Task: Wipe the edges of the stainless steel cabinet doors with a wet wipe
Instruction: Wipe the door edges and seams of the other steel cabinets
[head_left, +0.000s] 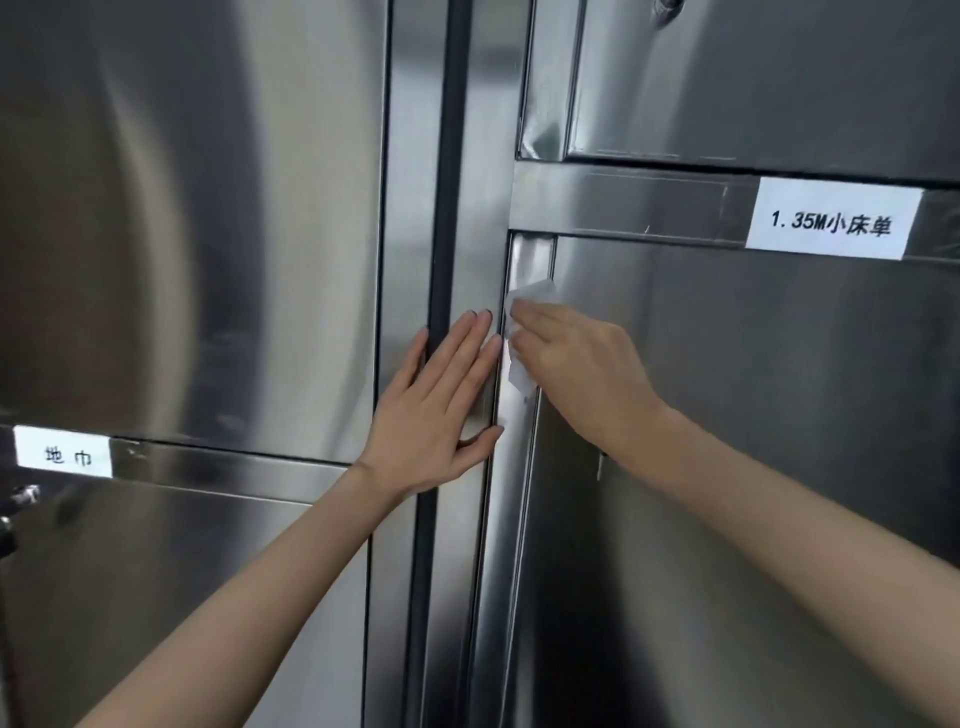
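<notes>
A white wet wipe (521, 332) lies against the left edge strip (530, 260) of the lower right stainless steel cabinet door (753, 415). My right hand (587, 364) presses the wipe onto that edge with its fingers laid over it, and part of the wipe hangs below the fingers. My left hand (441, 405) rests flat, fingers straight and spread, on the steel post (467, 234) between the two cabinets, just left of the wipe.
A dark vertical seal (447, 156) runs down the post. The upper right door (779, 78) sits above a rail with a white label (831, 223). The left cabinet door (182, 208) has a label (65, 454) on the rail below it.
</notes>
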